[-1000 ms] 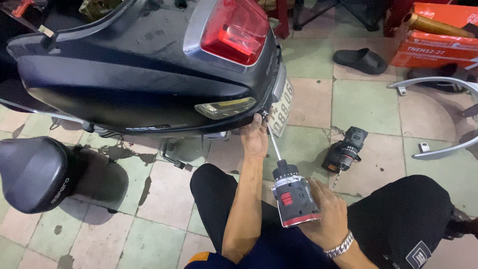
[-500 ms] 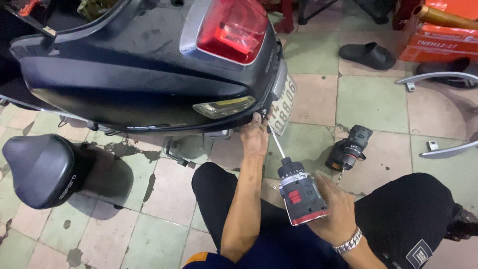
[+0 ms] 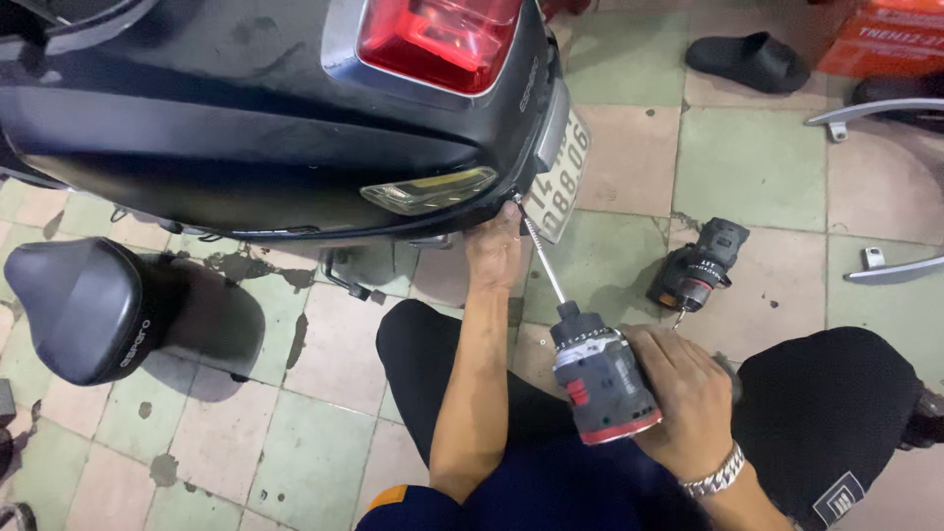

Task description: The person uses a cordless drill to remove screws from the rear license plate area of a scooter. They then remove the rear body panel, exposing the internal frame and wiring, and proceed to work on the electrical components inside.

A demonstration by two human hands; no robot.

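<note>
Motor-scooter repair workshop, floor-level work area.

Evidence: black scooter [image 3: 275, 128] with rear bodywork under attention; its detached seat [image 3: 84, 310] set on the stained green and pink tiled floor [image 3: 315, 442]; a cordless drill [image 3: 602, 379] with long bit in use at the tail panel; a second power tool [image 3: 700, 264] lying on the tiles; loose chrome trim pieces [image 3: 890, 108] and an orange parts carton [image 3: 880, 39] nearby; a stray sandal [image 3: 749, 61].
</note>
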